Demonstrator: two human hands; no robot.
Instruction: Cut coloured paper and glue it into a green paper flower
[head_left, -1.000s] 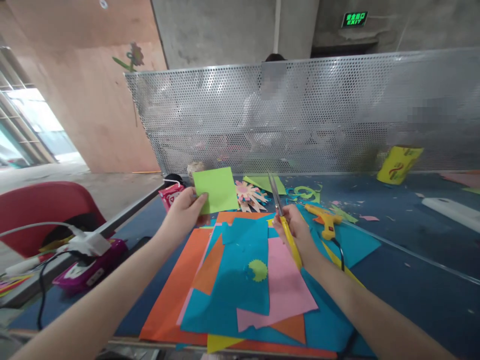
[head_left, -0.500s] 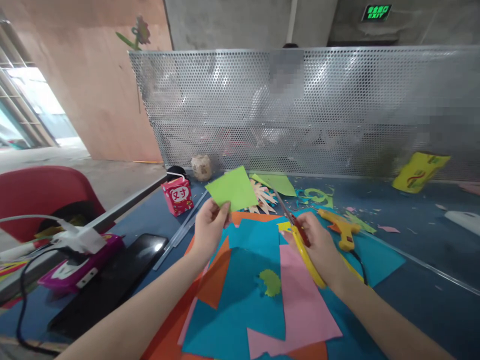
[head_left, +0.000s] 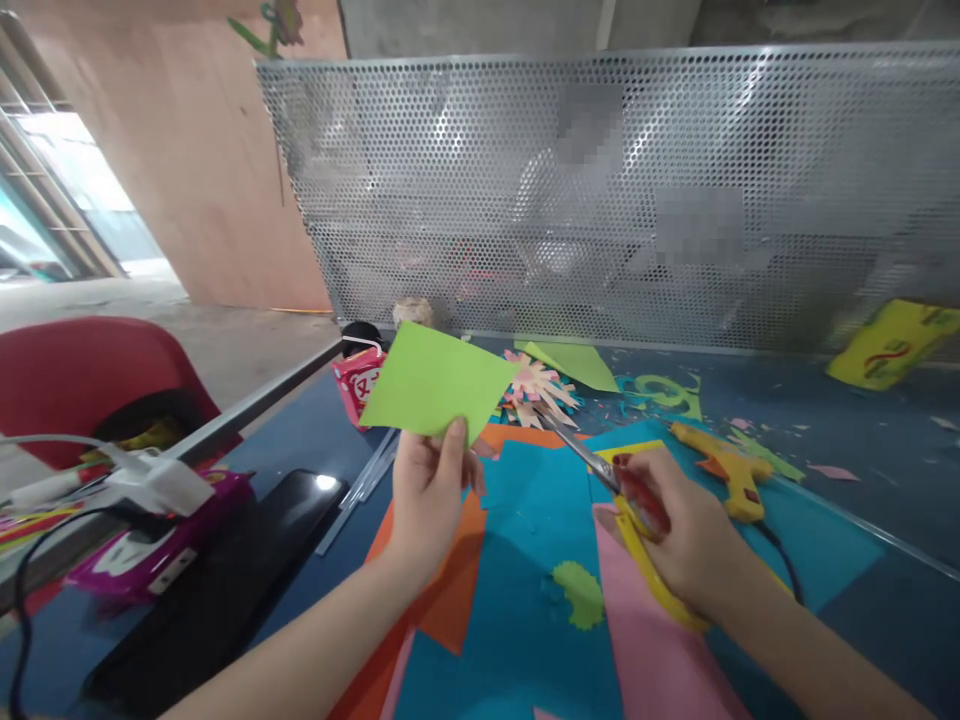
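Hands over blue table [head_left: 862, 440], head view. Left hand [head_left: 431, 490] up above coloured sheets: thumb and fingers pinch shut on lower edge of green paper [head_left: 435, 380], held tilted in the air, in front of red carton [head_left: 358, 378]. Right hand [head_left: 690, 535] low over pink sheet [head_left: 645, 650]: fingers curl through handles of scissors [head_left: 600, 470] and grip them, blades closed or nearly so, pointing up-left toward green paper, tip short of it, not touching. Underneath lie blue sheet [head_left: 525, 540] and orange sheet [head_left: 442, 600], with small green cut-out [head_left: 581, 595] on the blue. Glue gun [head_left: 724, 465] just beyond right hand. Paper flower [head_left: 536, 385] past blade tips. Phone [head_left: 225, 580] left of left forearm. Mesh screen [head_left: 600, 190] along far side.
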